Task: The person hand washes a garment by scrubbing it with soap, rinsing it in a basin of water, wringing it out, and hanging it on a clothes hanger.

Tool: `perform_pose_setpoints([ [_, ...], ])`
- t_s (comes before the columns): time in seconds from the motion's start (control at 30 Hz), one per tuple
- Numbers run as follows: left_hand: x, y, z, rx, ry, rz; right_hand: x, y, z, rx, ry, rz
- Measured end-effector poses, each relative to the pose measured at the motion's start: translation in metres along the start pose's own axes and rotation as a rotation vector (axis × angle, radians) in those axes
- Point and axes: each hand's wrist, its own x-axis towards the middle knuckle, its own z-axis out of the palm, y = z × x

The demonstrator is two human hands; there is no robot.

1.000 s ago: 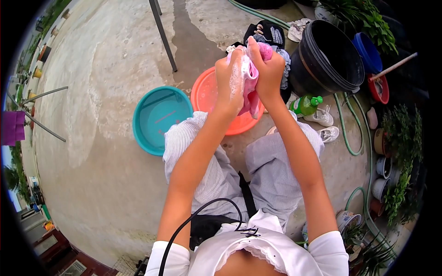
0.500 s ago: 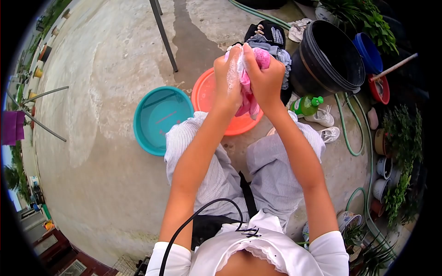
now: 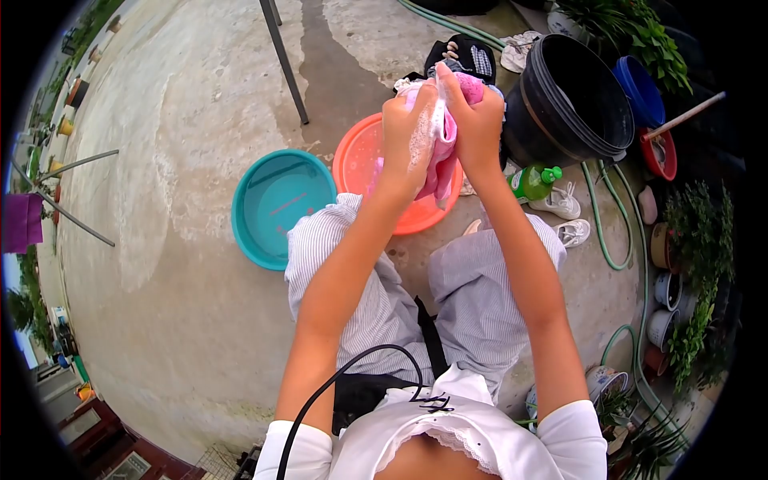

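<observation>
Gripping a bunched pink cloth (image 3: 444,164) between left hand (image 3: 405,134) and right hand (image 3: 480,128), over the orange basin (image 3: 354,148).
Both are closed on the fabric, foam (image 3: 418,142) along the left — apparently a hand-scrubbing step; another rub would call for firm grips on slick cloth. Its long axis seems to run from between the knuckles back past the wrists, loose end hanging there. Left of the hands lies a teal basin (image 3: 239,230); rightward, a green bottle (image 3: 534,184) — and a black bucket (image 3: 524,124).
</observation>
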Motion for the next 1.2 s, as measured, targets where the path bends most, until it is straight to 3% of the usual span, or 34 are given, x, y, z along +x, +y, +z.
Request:
perform_pose_setpoints([
  [0.33, 0.007, -0.001, -0.015, -0.050, -0.066, -0.074, -0.007, 0.002, -0.004, -0.241, -0.146, -0.459],
  [0.43, 0.007, -0.002, -0.018, -0.049, -0.094, -0.018, -0.010, 0.000, -0.006, -0.274, -0.195, -0.472],
  [0.7, 0.009, 0.005, -0.013, -0.206, -0.041, -0.118, -0.015, 0.006, -0.012, -0.389, -0.373, -0.662],
  [0.8, 0.010, 0.005, -0.013, -0.267, -0.047, -0.120, -0.018, -0.001, -0.013, -0.214, -0.339, -0.588],
  [0.9, 0.008, 0.009, -0.009, -0.332, -0.033, -0.092, -0.020, -0.006, -0.009, -0.102, -0.068, -0.391],
  [1.0, 0.004, 0.014, -0.007, -0.301, -0.029, -0.046, -0.015, -0.006, -0.009, -0.109, -0.015, -0.281],
  [1.2, 0.000, 0.013, -0.005, -0.064, -0.003, 0.118, -0.020, 0.004, -0.003, -0.364, 0.031, -0.461],
])
